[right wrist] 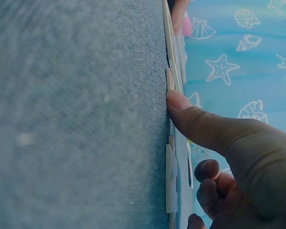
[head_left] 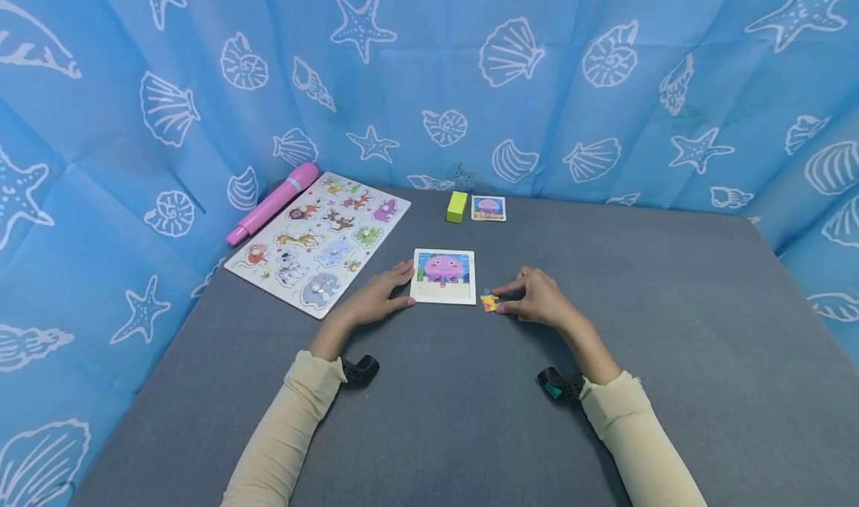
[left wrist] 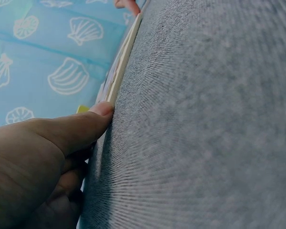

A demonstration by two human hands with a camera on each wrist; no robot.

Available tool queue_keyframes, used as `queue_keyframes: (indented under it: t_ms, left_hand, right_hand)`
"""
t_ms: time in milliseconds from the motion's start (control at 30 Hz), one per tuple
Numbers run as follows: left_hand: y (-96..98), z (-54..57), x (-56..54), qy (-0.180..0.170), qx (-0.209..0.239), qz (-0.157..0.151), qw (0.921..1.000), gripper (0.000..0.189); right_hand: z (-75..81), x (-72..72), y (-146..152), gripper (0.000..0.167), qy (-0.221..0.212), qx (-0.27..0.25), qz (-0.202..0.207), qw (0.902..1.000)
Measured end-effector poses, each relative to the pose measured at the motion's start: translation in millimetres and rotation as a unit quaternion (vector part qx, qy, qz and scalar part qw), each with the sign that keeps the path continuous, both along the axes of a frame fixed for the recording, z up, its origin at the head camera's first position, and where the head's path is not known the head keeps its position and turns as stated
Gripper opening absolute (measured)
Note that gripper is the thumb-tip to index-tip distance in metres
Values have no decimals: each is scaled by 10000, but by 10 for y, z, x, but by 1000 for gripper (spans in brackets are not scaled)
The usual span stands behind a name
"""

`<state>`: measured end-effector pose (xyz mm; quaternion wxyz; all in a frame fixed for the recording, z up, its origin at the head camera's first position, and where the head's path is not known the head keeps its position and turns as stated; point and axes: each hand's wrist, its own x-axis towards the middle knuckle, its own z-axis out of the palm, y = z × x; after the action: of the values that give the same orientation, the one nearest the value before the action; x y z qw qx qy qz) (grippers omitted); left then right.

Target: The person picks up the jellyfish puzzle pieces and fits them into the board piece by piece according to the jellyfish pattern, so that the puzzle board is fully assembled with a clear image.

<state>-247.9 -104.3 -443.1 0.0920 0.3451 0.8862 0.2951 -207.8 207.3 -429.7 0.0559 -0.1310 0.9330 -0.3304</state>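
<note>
A small jellyfish jigsaw board (head_left: pixel 443 297) with a white frame lies on the grey table, its bottom strip bare wood. Along its left edge my left hand (head_left: pixel 373 298) rests with fingers fairly straight; the thumb (left wrist: pixel 103 109) touches the frame's side. Just right of the board, my right hand (head_left: pixel 542 298) pinches a yellow-orange puzzle piece (head_left: pixel 488 302) with a blue knob between thumb and index finger. In the right wrist view, the thumb (right wrist: pixel 179 101) presses that piece's edge. More flat pieces (right wrist: pixel 170 179) lie under this hand, mostly hidden from the head view.
An animal peg puzzle (head_left: pixel 282 277) lies at the left, with a pink pen-like stick (head_left: pixel 274 203) along its far side. Behind the board are a yellow-green block (head_left: pixel 456 206) and a small jellyfish picture card (head_left: pixel 488 208). A blue seashell curtain (head_left: pixel 416 67) hangs along the table's back.
</note>
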Motion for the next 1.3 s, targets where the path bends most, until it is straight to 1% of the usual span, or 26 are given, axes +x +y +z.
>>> queue_keyframes:
  t_ms: [167, 333, 400, 500, 600, 733, 867, 1000, 1133, 1300]
  left_hand:
    - [-21, -12, -9, 20, -8, -16, 10000, 62]
    - [-50, -17, -12, 35, -38, -48, 10000, 61]
    - [-58, -14, -10, -5, -29, -29, 10000, 61]
    - [-59, -8, -9, 26, -25, -33, 10000, 61]
    - [-52, -3, -8, 52, 1, -51, 10000, 61]
    - [-50, 0, -9, 65, -14, -20, 10000, 61]
    - [-40, 1, -16, 129, -30, -53, 9999, 61]
    - [-37, 3, -20, 175, 27, -125, 9998, 60]
    - [-49, 3, -19, 192, 125, -168, 9996, 58]
    - [-68, 10, -18, 157, 170, -208, 9995, 57]
  right_hand:
    - [-20, -22, -7, 27, 6, -89, 42, 10000]
    - [-33, -45, -54, 27, 164, -90, 61, 9998]
    - [-24, -61, -90, 27, 245, -92, 69, 9996]
    - [1, -85, -138, 26, 400, -19, 96, 9992]
    - [29, -104, -165, 24, 549, 119, 26, 9984]
    - [64, -134, -217, 25, 651, 174, -37, 9977]
    - [94, -185, -387, 26, 823, 163, 25, 9965]
    - [97, -245, -648, 27, 949, 35, 125, 9954]
    - [78, -300, -865, 27, 902, -71, 252, 9956]
    - [44, -340, -1003, 27, 752, 25, 327, 9966]
